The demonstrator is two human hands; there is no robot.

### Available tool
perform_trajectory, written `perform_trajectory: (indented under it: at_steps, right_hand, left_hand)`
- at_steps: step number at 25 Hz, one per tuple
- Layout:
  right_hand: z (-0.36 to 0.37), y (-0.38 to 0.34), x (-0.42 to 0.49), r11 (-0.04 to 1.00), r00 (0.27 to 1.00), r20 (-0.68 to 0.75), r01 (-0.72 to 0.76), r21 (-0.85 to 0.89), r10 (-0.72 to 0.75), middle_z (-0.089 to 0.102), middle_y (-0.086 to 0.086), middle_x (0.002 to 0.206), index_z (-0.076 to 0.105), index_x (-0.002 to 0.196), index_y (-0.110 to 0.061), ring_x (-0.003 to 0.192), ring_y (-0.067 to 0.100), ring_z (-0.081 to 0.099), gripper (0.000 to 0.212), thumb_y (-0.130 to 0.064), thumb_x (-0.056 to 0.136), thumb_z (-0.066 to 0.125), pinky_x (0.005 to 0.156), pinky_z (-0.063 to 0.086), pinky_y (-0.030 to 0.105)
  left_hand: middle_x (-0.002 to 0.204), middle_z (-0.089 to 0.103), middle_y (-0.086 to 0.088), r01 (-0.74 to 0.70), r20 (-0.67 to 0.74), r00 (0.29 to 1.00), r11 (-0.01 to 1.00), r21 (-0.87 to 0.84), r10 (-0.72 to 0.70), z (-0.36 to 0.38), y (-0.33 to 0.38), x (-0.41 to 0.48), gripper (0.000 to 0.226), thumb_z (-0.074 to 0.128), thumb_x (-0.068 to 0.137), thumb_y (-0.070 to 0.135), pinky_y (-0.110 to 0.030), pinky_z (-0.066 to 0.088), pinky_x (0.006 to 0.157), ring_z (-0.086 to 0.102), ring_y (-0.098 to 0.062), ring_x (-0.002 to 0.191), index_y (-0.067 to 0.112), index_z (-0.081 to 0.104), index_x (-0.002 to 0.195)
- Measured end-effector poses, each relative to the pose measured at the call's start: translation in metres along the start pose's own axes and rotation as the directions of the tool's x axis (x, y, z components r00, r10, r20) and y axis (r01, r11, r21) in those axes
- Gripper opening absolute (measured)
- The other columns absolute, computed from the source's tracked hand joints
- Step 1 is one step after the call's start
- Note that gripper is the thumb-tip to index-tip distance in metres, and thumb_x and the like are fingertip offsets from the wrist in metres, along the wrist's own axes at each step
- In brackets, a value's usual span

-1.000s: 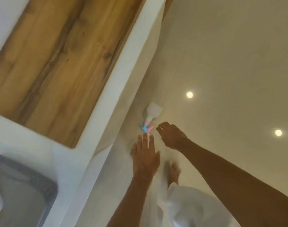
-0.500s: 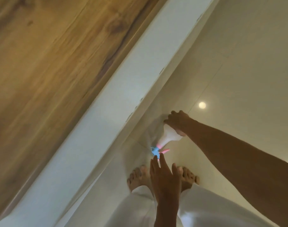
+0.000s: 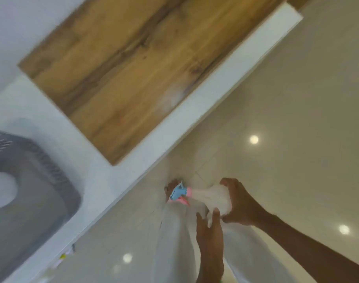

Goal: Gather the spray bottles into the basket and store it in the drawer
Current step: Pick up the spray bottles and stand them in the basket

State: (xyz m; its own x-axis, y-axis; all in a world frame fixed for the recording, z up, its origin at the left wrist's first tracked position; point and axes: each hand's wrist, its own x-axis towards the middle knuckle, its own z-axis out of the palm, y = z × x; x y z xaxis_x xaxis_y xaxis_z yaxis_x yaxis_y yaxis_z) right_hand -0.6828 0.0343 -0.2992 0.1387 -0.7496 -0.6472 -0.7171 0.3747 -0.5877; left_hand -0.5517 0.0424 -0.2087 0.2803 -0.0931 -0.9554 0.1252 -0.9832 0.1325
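A white spray bottle (image 3: 211, 196) with a blue and pink trigger head lies sideways in the air above the pale floor, head pointing left. My right hand (image 3: 241, 205) is shut around its base. My left hand (image 3: 210, 227) reaches up from below, fingers apart, its fingertips touching the underside of the bottle. A grey slatted basket (image 3: 58, 180) stands on the white counter at the left edge, with something white inside it.
A white counter (image 3: 105, 180) with a wooden inset panel (image 3: 121, 64) runs diagonally from lower left to upper right. The glossy tiled floor (image 3: 297, 119) reflects ceiling lights. My white trousers and a bare foot (image 3: 171, 186) are below the bottle.
My right hand has lifted the bottle off the floor and turned it sideways. My left hand has come up under it. The view swung, bringing the basket back in at left.
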Motion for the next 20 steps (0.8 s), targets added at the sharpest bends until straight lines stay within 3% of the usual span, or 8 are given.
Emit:
perform_trajectory:
  at_steps: [3,7,9,11,12,14,17,20]
  right_hand:
    - [-0.005,-0.084,-0.089,0.972,0.905,-0.363,0.233,-0.008,-0.220,0.042,0.002,0.127,0.041,0.130,-0.001,0.118,0.017,0.045,0.097,-0.053,0.060,0.083,0.102,0.034,0.010]
    - [0.013,-0.203,-0.160,0.940,0.752,-0.606,0.342,0.022,-0.259,0.056,0.031,0.121,0.058,0.108,0.007,0.119,0.037,0.059,0.056,-0.045,0.089,0.066,0.097,0.051,0.047]
    - [0.026,-0.258,-0.182,0.894,0.757,-0.602,0.420,0.154,-0.252,0.061,0.019,0.118,0.064,0.095,0.004,0.123,0.008,0.057,0.053,-0.048,0.096,0.053,0.095,0.050,0.025]
    - [0.028,-0.296,-0.184,0.833,0.771,-0.501,0.530,0.160,-0.394,0.058,-0.014,0.121,0.065,0.093,-0.009,0.121,-0.018,0.045,0.030,-0.039,0.091,0.058,0.101,0.035,0.005]
    - [0.029,-0.313,-0.178,0.833,0.775,-0.461,0.539,0.125,-0.432,0.056,-0.024,0.123,0.064,0.096,-0.017,0.119,-0.018,0.046,0.015,-0.024,0.083,0.064,0.101,0.033,0.002]
    - [0.033,-0.340,-0.166,0.823,0.800,-0.376,0.550,0.145,-0.468,0.057,-0.024,0.122,0.064,0.108,-0.023,0.114,-0.004,0.056,0.038,-0.006,0.074,0.065,0.097,0.045,0.014]
    - [0.051,-0.406,-0.146,0.827,0.832,-0.277,0.535,0.172,-0.480,0.056,-0.020,0.125,0.058,0.127,-0.020,0.114,0.005,0.058,0.045,-0.029,0.084,0.067,0.087,0.049,0.014]
    - [0.075,-0.460,-0.122,0.858,0.848,-0.252,0.502,0.103,-0.466,0.060,-0.012,0.116,0.057,0.125,-0.020,0.107,0.011,0.059,0.046,-0.038,0.084,0.070,0.087,0.041,0.004]
  left_hand:
    - [0.134,0.062,-0.005,-0.104,0.034,0.994,0.993,-0.058,0.106,-0.047,0.009,-0.073,0.064,0.069,0.088,0.038,-0.034,0.044,0.106,0.059,-0.019,0.122,0.019,0.045,0.144]
    - [0.109,0.073,0.005,-0.311,-0.040,0.950,0.934,-0.176,0.309,-0.114,0.007,-0.134,0.066,0.086,0.068,0.040,-0.022,0.052,0.089,0.068,-0.008,0.100,0.019,0.061,0.125]
    - [0.107,0.074,0.005,-0.351,0.004,0.932,0.904,-0.244,0.362,-0.164,0.010,-0.142,0.082,0.088,0.054,0.052,-0.023,0.056,0.086,0.070,-0.006,0.100,0.018,0.060,0.122]
    - [0.125,0.066,0.003,-0.484,-0.066,0.875,0.858,-0.170,0.480,-0.220,0.015,-0.137,0.099,0.085,0.044,0.068,-0.039,0.051,0.101,0.061,-0.016,0.121,0.022,0.057,0.127]
    - [0.131,0.062,0.002,-0.588,-0.160,0.804,0.806,-0.070,0.572,-0.249,0.019,-0.126,0.101,0.084,0.042,0.069,-0.041,0.047,0.106,0.056,-0.018,0.127,0.026,0.056,0.128]
    - [0.126,0.057,0.013,-0.737,-0.255,0.616,0.659,0.147,0.745,-0.308,0.032,-0.104,0.092,0.083,0.044,0.067,-0.026,0.044,0.104,0.054,-0.009,0.120,0.032,0.056,0.124]
    - [0.119,0.045,0.022,-0.845,-0.046,0.407,0.395,0.361,0.912,-0.371,0.061,-0.072,0.079,0.083,0.052,0.060,-0.001,0.035,0.090,0.047,0.005,0.112,0.036,0.054,0.122]
    - [0.126,0.044,0.015,-0.895,0.208,0.325,0.230,0.382,0.922,-0.404,0.089,-0.044,0.087,0.088,0.054,0.050,-0.008,0.039,0.093,0.039,0.011,0.117,0.038,0.048,0.131]
